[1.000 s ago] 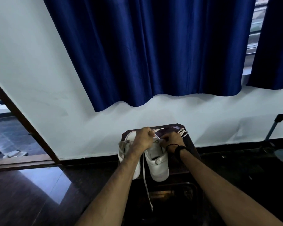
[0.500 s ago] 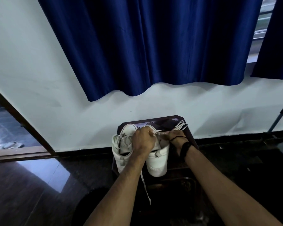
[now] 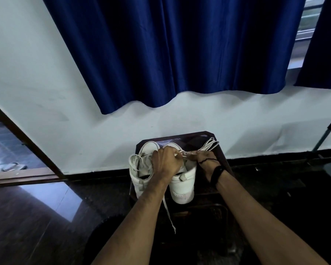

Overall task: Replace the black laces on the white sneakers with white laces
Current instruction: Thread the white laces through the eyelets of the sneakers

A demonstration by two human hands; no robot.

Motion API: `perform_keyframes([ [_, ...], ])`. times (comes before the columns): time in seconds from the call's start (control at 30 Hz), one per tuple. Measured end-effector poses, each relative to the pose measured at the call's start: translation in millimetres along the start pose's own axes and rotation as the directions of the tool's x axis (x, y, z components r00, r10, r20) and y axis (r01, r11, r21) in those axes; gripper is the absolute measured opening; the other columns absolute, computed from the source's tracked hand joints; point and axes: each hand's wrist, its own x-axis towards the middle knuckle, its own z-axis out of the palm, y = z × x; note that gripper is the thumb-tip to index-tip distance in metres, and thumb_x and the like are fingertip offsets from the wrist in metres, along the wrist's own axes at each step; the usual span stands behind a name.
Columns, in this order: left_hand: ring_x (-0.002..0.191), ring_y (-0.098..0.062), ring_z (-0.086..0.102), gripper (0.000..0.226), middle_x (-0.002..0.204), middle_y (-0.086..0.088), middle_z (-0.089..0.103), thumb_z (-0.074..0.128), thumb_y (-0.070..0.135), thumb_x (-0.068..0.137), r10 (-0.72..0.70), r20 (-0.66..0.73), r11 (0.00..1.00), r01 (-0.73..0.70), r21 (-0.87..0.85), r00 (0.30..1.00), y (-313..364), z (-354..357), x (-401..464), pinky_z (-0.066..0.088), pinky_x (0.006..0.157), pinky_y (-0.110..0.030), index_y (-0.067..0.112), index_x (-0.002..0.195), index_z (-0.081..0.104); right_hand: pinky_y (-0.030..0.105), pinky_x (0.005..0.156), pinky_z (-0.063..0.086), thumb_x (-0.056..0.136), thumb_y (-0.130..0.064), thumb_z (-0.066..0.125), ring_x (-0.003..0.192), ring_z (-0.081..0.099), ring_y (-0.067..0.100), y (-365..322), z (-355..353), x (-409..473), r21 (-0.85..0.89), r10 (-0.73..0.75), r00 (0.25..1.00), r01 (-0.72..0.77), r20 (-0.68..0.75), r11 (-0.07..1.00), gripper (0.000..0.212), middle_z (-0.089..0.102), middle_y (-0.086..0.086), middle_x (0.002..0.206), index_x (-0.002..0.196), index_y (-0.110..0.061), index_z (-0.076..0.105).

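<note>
Two white sneakers stand side by side on a small dark stool (image 3: 221,161), heels toward me. The left sneaker (image 3: 139,169) carries a looped white lace. Over the right sneaker (image 3: 182,186), my left hand (image 3: 165,163) and my right hand (image 3: 204,158) meet, both pinching a white lace (image 3: 182,153) at the shoe's upper eyelets. One end of that lace hangs down off the stool's front (image 3: 169,217). A spare bundle of white lace (image 3: 210,145) lies at the stool's back right corner. No black lace is visible.
The stool stands against a white wall under a dark blue curtain (image 3: 170,50). A wooden door frame (image 3: 27,142) slants at the left, with sandals (image 3: 12,166) beyond it. A dark metal stand (image 3: 327,134) is at the far right. The floor is dark and glossy.
The view has shifted slightly, so the stool and shoes sit lower and nearer. Both hands stay on the lace at the right sneaker, moved a little closer together.
</note>
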Motion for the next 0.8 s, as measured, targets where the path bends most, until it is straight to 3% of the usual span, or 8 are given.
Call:
perform_keyframes([
  [0.2, 0.100, -0.026, 0.066, 0.021, 0.100, -0.005, 0.074, 0.059, 0.035, 0.087, 0.037, 0.081, 0.997, -0.042, 0.060, 0.996, -1.0, 1.9, 2.3, 0.044, 0.087, -0.034, 0.030, 0.100, 0.076, 0.048, 0.095, 0.051, 0.082, -0.003, 0.071, 0.090, 0.065, 0.029, -1.3, 4.3, -8.9, 0.022, -0.057, 0.997, 0.058, -0.049, 0.998, 0.018, 0.070, 0.026, 0.101, 0.097, 0.006, 0.071],
  [0.4, 0.097, -0.028, 0.066, 0.018, 0.097, -0.006, 0.074, 0.058, 0.027, 0.086, -0.043, -0.036, 0.995, 0.046, 0.085, 0.998, 0.0, 0.8, -3.8, 0.043, 0.085, -0.034, 0.029, 0.094, 0.074, 0.048, 0.092, 0.054, 0.075, -0.020, 0.078, 0.089, 0.069, 0.025, 4.9, 3.6, -1.9, -0.146, -0.069, 0.991, 0.052, -0.114, 0.988, 0.011, 0.075, 0.010, 0.087, 0.084, -0.013, 0.078],
  [0.6, 0.094, -0.027, 0.067, 0.025, 0.095, -0.007, 0.074, 0.052, 0.035, 0.089, -0.039, -0.083, 0.984, 0.053, 0.172, 0.996, 2.4, 6.7, -1.7, 0.043, 0.084, -0.036, 0.023, 0.095, 0.073, 0.046, 0.089, 0.055, 0.076, -0.020, 0.079, 0.083, 0.068, 0.017, 5.1, 4.3, -2.0, -0.220, -0.080, 0.984, 0.043, -0.162, 0.975, 0.016, 0.075, 0.010, 0.087, 0.089, -0.011, 0.078],
  [0.73, 0.093, -0.028, 0.068, 0.026, 0.094, -0.008, 0.074, 0.050, 0.035, 0.090, -0.031, -0.077, 0.981, 0.045, 0.188, 0.997, 3.1, 8.2, -0.7, 0.043, 0.085, -0.036, 0.023, 0.095, 0.073, 0.041, 0.086, 0.057, 0.065, -0.043, 0.075, 0.086, 0.071, 0.015, 9.0, 3.0, 1.8, -0.326, -0.116, 0.977, 0.052, -0.179, 0.944, 0.027, 0.076, -0.002, 0.080, 0.087, -0.026, 0.078],
  [0.8, 0.094, -0.028, 0.067, 0.026, 0.094, -0.008, 0.074, 0.050, 0.035, 0.090, -0.025, -0.068, 0.981, 0.038, 0.188, 0.997, 2.6, 7.5, -0.4, 0.042, 0.086, -0.036, 0.023, 0.094, 0.073, 0.037, 0.086, 0.057, 0.075, -0.033, 0.073, 0.086, 0.071, 0.014, 3.9, 5.9, -2.9, -0.371, -0.149, 0.970, 0.069, -0.191, 0.926, 0.016, 0.076, -0.002, 0.082, 0.087, -0.024, 0.079],
])
